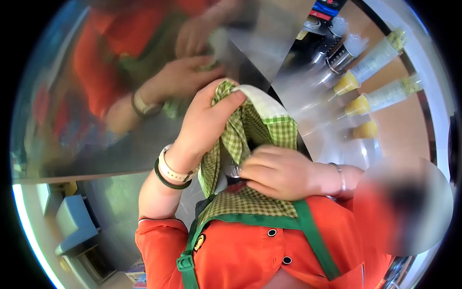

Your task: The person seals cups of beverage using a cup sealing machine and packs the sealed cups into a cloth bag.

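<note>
Green-and-white checked cloth [281, 130] with a white section hangs from my left hand [209, 113], whose fingers and thumb are closed on its top edge. My left wrist carries a white watch band and a dark band. Lower and to the right, my right hand [276, 173] is curled with its fingers bent at the inner side of the cloth; whatever it may hold is hidden. A small shiny clear object [232, 169] shows beside its fingertips. Below lies the checked bib of an apron [250, 206] with green straps over an orange shirt.
A shiny dark panel [120, 159] on the left mirrors the hands and orange shirt. At the right, stacks of clear cups [380, 58] with yellow ends lie near metal dispensers [340, 59]. Light blue boxes [74, 216] stand at the lower left. A blurred disc covers the lower right.
</note>
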Motion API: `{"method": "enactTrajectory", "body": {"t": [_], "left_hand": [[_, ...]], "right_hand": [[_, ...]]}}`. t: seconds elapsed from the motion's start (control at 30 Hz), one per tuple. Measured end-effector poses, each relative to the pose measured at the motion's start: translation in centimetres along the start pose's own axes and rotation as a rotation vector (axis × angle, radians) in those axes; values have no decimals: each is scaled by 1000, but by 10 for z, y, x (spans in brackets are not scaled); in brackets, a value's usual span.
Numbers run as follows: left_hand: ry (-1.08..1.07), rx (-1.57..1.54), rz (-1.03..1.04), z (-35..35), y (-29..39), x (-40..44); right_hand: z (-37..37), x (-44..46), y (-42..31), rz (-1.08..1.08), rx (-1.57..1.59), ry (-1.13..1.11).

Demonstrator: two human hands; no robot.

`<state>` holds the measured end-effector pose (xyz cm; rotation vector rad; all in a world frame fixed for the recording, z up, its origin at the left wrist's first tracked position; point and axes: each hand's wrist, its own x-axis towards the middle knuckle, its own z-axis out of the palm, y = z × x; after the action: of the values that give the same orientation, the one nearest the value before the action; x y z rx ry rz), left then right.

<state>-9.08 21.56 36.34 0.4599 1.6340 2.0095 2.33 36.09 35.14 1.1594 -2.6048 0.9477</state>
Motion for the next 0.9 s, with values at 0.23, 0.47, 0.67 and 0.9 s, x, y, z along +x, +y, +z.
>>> {"method": "enactTrajectory", "body": {"t": [0.23, 0.47, 0.67, 0.9], "left_hand": [[42, 125, 153, 3, -2, 0], [134, 485, 353, 3, -10, 5], [157, 488, 364, 13, 0, -7], [123, 32, 167, 31, 5, -16]], "right_hand": [[104, 0, 63, 268, -120, -273], [71, 2, 27, 286, -84, -631], [78, -7, 15, 160, -214, -404], [-9, -28, -1, 97, -117, 5]]}}
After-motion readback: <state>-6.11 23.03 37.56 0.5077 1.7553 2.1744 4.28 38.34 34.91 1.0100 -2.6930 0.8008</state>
